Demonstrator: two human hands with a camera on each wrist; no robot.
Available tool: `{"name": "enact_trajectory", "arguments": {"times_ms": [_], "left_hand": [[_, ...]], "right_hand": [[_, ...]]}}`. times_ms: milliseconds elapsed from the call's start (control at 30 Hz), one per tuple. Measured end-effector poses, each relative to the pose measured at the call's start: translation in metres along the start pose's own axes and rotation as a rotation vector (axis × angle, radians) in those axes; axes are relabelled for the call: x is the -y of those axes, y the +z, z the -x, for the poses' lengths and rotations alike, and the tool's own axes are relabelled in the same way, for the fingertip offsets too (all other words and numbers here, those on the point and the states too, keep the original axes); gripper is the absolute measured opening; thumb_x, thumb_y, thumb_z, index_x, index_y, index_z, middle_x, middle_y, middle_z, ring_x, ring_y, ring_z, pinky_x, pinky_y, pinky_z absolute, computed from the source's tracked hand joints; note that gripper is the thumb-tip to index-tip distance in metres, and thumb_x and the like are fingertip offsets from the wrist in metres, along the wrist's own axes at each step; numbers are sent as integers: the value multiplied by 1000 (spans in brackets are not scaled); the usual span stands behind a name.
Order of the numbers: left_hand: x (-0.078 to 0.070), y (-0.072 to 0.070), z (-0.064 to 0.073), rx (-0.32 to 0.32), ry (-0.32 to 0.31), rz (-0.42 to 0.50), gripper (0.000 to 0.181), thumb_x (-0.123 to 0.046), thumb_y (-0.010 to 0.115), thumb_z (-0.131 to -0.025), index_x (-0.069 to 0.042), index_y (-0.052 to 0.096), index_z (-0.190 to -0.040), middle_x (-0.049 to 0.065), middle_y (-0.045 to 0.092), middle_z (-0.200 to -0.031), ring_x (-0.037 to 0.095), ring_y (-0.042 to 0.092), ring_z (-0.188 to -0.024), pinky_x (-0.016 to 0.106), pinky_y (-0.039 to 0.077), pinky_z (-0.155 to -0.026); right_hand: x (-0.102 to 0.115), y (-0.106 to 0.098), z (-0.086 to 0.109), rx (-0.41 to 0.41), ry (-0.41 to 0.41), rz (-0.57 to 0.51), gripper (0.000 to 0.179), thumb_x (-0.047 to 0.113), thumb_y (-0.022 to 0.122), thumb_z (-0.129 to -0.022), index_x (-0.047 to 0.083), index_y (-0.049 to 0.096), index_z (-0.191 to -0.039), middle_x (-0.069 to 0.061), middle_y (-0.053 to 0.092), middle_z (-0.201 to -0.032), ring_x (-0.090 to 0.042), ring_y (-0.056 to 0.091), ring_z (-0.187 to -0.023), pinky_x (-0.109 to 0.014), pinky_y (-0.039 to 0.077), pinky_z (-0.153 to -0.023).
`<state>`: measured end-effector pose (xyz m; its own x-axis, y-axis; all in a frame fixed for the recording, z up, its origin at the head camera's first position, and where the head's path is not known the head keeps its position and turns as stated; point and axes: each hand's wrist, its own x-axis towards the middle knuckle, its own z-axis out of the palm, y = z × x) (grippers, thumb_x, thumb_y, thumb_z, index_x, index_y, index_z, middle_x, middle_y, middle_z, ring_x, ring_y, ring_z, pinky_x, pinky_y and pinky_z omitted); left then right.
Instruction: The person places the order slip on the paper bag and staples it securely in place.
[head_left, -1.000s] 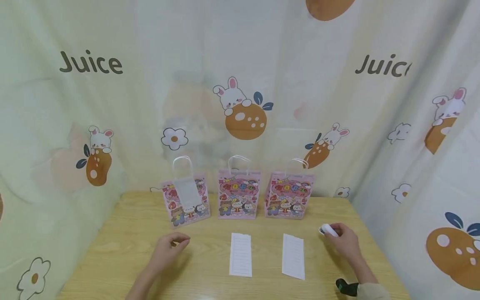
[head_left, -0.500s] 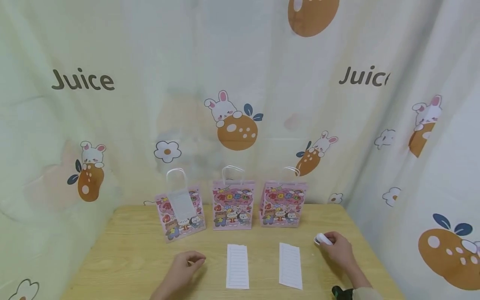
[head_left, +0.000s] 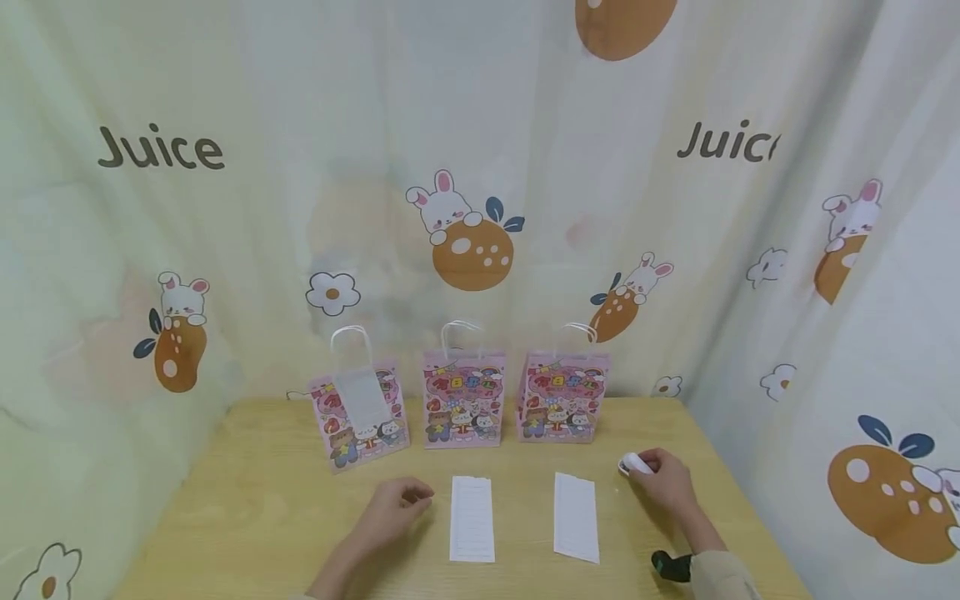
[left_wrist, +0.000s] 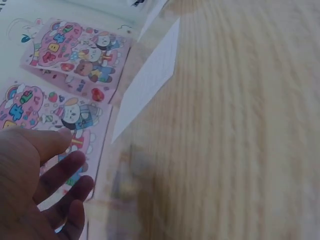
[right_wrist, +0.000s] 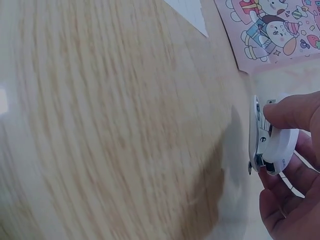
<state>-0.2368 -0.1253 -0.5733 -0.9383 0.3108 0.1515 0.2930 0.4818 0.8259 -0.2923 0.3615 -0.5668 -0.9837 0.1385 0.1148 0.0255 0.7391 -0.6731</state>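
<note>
A small white stapler [right_wrist: 280, 145] is held between the thumb and fingers of my right hand [head_left: 667, 481], above the right side of the table. Loosely bent and holding nothing, my left hand [head_left: 393, 510] hovers just left of a lined white paper slip [head_left: 472, 521]. A second paper slip [head_left: 576, 518] lies between that one and my right hand. Behind them stand pink cartoon paper bags: a left bag [head_left: 363, 446] with a white slip [head_left: 362, 400] on its front, a middle bag [head_left: 462, 408] and a right bag [head_left: 562, 408].
The wooden table [head_left: 247, 500] reaches back to a pale curtain [head_left: 360, 225] printed with rabbits and fruit. Another curtain face closes off the right side. White twisted handles rise above the bags. A dark strap [head_left: 672, 567] sits at my right wrist.
My left hand has moved right, from in front of the left bag towards the nearer paper slip. My right hand keeps holding the stapler in about the same place. The head view has shifted slightly.
</note>
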Motion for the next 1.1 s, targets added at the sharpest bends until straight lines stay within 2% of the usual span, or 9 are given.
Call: {"name": "enact_trajectory", "arguments": {"times_ms": [133,233,300,433,667,733,833,933,1100], "left_hand": [[-5,7,-9,-9,-10,-26,17,-16,67,-92,-7,70,-105,-8,68,-95,12,62,-87,29,52,-78],[-5,15,-15,-24,11,-35,15,-13,68,-91,-6,71,-103,-6,69,-94,12,62,-85,29,53,-76],[-4,19,-16,-30,26,-41,12,-12,68,-90,-5,72,-101,-4,69,-92,12,62,-83,28,53,-74],[-2,27,-21,-25,10,-52,11,-13,70,-90,-7,74,-98,-6,69,-90,9,60,-79,26,52,-69],[0,33,-47,-59,30,-35,11,-12,71,-87,-7,74,-96,-6,67,-84,10,60,-73,28,51,-64],[3,35,-52,-51,23,-34,11,-14,73,-87,-8,74,-97,-6,67,-84,9,60,-73,27,51,-65],[6,40,-53,-62,6,-54,15,-17,76,-84,-9,74,-97,-6,67,-83,9,60,-74,29,52,-66],[8,44,-52,-81,-7,-102,24,-24,81,-79,-10,74,-98,-5,67,-86,10,59,-76,30,51,-68],[6,46,-53,-101,-13,-172,38,-34,84,-73,-11,74,-101,-3,68,-95,12,59,-82,32,51,-73]], "right_hand": [[-5,3,1,10,2,-2,37,14,73,-83,-9,59,-109,-18,65,-94,-31,60,-88,-45,49,-77],[-9,5,2,16,3,0,37,14,73,-83,-8,58,-109,-19,65,-94,-32,60,-88,-48,48,-78],[-11,6,5,19,0,4,37,13,74,-82,-9,59,-108,-18,66,-93,-31,60,-87,-47,49,-76],[-10,8,12,24,14,8,36,12,75,-81,-8,60,-106,-16,66,-90,-29,60,-84,-42,48,-74],[-7,5,9,-4,12,-17,36,12,74,-83,-9,60,-108,-17,66,-92,-30,60,-86,-40,47,-74],[-6,5,9,-10,10,-25,35,10,74,-82,-10,60,-108,-16,66,-90,-29,60,-84,-38,47,-73],[-7,7,10,-7,2,-25,35,9,74,-81,-9,60,-107,-14,65,-90,-27,60,-83,-36,47,-72],[-9,9,11,1,-3,-23,37,10,74,-81,-9,59,-108,-17,65,-93,-29,60,-86,-39,48,-74],[-8,12,11,15,6,-28,49,15,73,-83,-10,52,-119,-29,59,-114,-40,57,-101,-51,47,-86]]}}
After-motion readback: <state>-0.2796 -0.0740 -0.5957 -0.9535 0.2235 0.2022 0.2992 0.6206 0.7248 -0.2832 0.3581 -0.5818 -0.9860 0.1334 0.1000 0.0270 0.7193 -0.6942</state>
